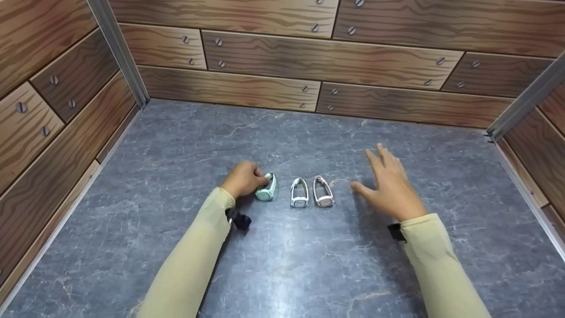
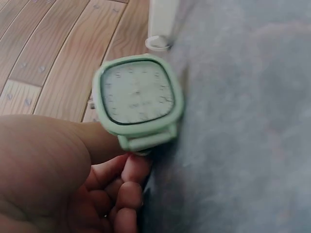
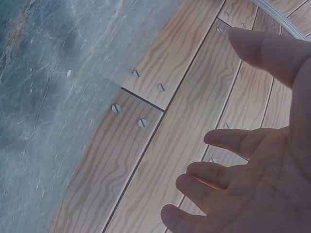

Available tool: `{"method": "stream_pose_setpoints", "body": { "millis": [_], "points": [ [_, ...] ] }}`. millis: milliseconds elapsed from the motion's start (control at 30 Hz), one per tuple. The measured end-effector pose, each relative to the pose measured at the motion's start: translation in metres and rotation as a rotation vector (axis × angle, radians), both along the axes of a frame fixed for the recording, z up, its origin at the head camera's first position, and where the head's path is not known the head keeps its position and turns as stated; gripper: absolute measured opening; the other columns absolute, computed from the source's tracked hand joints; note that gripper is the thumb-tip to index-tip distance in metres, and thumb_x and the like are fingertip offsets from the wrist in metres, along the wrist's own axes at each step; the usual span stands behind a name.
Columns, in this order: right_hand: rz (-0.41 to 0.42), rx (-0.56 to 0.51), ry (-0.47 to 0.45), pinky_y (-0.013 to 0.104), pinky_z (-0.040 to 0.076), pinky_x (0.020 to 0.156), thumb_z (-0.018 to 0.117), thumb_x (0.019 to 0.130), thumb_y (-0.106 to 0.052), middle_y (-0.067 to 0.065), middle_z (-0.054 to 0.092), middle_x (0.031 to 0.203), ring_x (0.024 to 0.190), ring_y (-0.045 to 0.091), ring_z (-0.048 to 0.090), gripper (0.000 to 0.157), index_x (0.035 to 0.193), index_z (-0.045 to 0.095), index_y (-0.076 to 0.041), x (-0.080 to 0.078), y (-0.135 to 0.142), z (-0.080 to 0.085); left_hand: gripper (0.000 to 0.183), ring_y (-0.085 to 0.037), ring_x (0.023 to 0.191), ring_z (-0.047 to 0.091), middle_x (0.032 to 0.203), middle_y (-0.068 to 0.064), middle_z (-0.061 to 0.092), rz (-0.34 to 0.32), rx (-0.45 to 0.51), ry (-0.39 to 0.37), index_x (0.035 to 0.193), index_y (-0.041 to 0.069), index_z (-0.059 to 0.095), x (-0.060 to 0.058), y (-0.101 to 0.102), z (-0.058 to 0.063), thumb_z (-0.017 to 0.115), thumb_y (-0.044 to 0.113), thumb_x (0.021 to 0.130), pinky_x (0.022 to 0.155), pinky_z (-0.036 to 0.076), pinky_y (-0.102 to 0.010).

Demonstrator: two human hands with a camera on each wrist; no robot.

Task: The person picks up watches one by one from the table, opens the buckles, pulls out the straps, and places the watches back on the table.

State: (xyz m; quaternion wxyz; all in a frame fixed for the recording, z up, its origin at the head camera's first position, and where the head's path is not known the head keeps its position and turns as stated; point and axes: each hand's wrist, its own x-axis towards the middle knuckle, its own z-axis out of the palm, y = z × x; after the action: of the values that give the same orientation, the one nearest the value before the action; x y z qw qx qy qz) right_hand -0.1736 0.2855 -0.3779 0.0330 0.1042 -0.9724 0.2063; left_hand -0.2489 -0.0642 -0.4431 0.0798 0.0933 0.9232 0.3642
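Observation:
My left hand [image 1: 243, 179] pinches the strap of a mint-green wristwatch [image 1: 265, 194] between thumb and fingers. In the left wrist view the square dial of this green watch [image 2: 138, 92] faces the camera, its lower strap running behind to the fingertips. To its right on the table, a white wristwatch [image 1: 300, 202] stands with its strap looped away from me. Beside that one is a pale wristwatch with a pinkish dial [image 1: 325, 201], its strap likewise looped. My right hand [image 1: 390, 190] hovers right of the watches, fingers spread and holding nothing.
The grey marbled tabletop [image 1: 282, 269] lies under everything. Wood-patterned panels [image 1: 265, 48] stand along the back and both sides, with metal corner posts [image 1: 121, 53] between them. Both wrists carry black straps.

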Motion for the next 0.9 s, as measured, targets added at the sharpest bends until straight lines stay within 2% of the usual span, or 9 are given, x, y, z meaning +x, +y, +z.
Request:
{"method": "stream_pose_setpoints", "body": {
  "millis": [100, 200, 300, 400, 500, 567, 700, 800, 900],
  "points": [
    [0.010, 0.000, -0.008, 0.065, 0.005, 0.123, 0.072, 0.096, -0.042, 0.025, 0.007, 0.170, 0.154, 0.051, 0.008, 0.091, 0.163, 0.024, -0.002, -0.002, -0.002, 0.000, 0.030, -0.013, 0.065, 0.047, 0.068, 0.006, 0.052, -0.044, -0.010, 0.013, 0.069, 0.014, 0.060, -0.001, -0.005, 0.007, 0.073, 0.022, 0.095, 0.062, 0.038, -0.028],
    [0.015, -0.003, -0.007, 0.063, 0.000, 0.124, 0.073, 0.096, -0.041, 0.026, 0.005, 0.170, 0.155, 0.051, 0.006, 0.094, 0.163, 0.021, -0.002, -0.001, -0.004, 0.000, 0.026, -0.013, 0.066, 0.051, 0.072, 0.004, 0.058, -0.108, -0.001, 0.069, 0.077, 0.012, 0.066, 0.005, -0.003, 0.025, 0.069, 0.024, 0.099, 0.063, 0.042, -0.027],
    [0.010, -0.016, 0.023, 0.059, -0.007, 0.124, 0.074, 0.095, -0.039, 0.027, 0.004, 0.170, 0.155, 0.049, 0.004, 0.096, 0.163, 0.018, 0.000, -0.001, -0.004, 0.000, 0.018, -0.015, 0.075, 0.062, 0.085, 0.000, 0.069, -0.190, 0.078, 0.127, 0.091, 0.009, 0.069, 0.020, 0.005, 0.054, 0.068, 0.024, 0.101, 0.069, 0.052, -0.028],
    [0.013, -0.031, 0.056, 0.056, -0.011, 0.124, 0.075, 0.094, -0.037, 0.028, 0.004, 0.169, 0.156, 0.047, 0.004, 0.098, 0.163, 0.016, 0.000, -0.001, -0.006, 0.000, 0.012, -0.018, 0.083, 0.070, 0.099, -0.003, 0.074, -0.282, 0.201, 0.131, 0.101, 0.009, 0.065, 0.041, 0.014, 0.089, 0.067, 0.020, 0.102, 0.073, 0.059, -0.028],
    [0.015, -0.036, 0.075, 0.054, -0.012, 0.124, 0.076, 0.094, -0.035, 0.028, 0.005, 0.169, 0.156, 0.046, 0.005, 0.098, 0.163, 0.016, 0.001, -0.001, -0.005, 0.001, 0.011, -0.015, 0.082, 0.074, 0.100, -0.001, 0.075, -0.360, 0.296, 0.153, 0.104, 0.010, 0.060, 0.061, 0.022, 0.119, 0.068, 0.017, 0.101, 0.074, 0.060, -0.027],
    [0.014, -0.034, 0.080, 0.053, -0.011, 0.124, 0.076, 0.094, -0.035, 0.028, 0.006, 0.169, 0.156, 0.046, 0.006, 0.098, 0.163, 0.016, 0.001, -0.001, -0.005, 0.001, 0.014, -0.008, 0.081, 0.072, 0.097, 0.003, 0.074, -0.382, 0.301, 0.220, 0.104, 0.011, 0.060, 0.073, 0.026, 0.133, 0.071, 0.019, 0.099, 0.076, 0.059, -0.024],
    [0.008, -0.017, 0.077, 0.055, -0.009, 0.125, 0.075, 0.094, -0.038, 0.028, 0.008, 0.169, 0.156, 0.046, 0.008, 0.100, 0.164, 0.015, 0.000, -0.001, -0.006, 0.001, 0.023, -0.001, 0.085, 0.068, 0.097, 0.007, 0.073, -0.386, 0.239, 0.422, 0.111, 0.013, 0.064, 0.092, 0.032, 0.146, 0.076, 0.023, 0.094, 0.080, 0.055, -0.018],
    [0.016, -0.007, 0.084, 0.056, -0.008, 0.125, 0.075, 0.094, -0.038, 0.029, 0.015, 0.167, 0.155, 0.047, 0.013, 0.097, 0.163, 0.018, 0.001, -0.001, -0.007, 0.000, 0.024, -0.001, 0.088, 0.066, 0.100, 0.007, 0.072, -0.396, 0.213, 0.555, 0.114, 0.014, 0.069, 0.102, 0.038, 0.149, 0.077, 0.025, 0.094, 0.082, 0.054, -0.018],
    [0.044, -0.009, 0.114, 0.058, -0.006, 0.125, 0.075, 0.095, -0.035, 0.029, 0.027, 0.163, 0.152, 0.047, 0.022, 0.088, 0.159, 0.029, 0.003, 0.000, -0.007, 0.002, 0.021, -0.004, 0.090, 0.066, 0.103, 0.006, 0.073, -0.403, 0.166, 0.671, 0.111, 0.015, 0.073, 0.107, 0.042, 0.150, 0.076, 0.026, 0.094, 0.083, 0.054, -0.020]
  ]
}}
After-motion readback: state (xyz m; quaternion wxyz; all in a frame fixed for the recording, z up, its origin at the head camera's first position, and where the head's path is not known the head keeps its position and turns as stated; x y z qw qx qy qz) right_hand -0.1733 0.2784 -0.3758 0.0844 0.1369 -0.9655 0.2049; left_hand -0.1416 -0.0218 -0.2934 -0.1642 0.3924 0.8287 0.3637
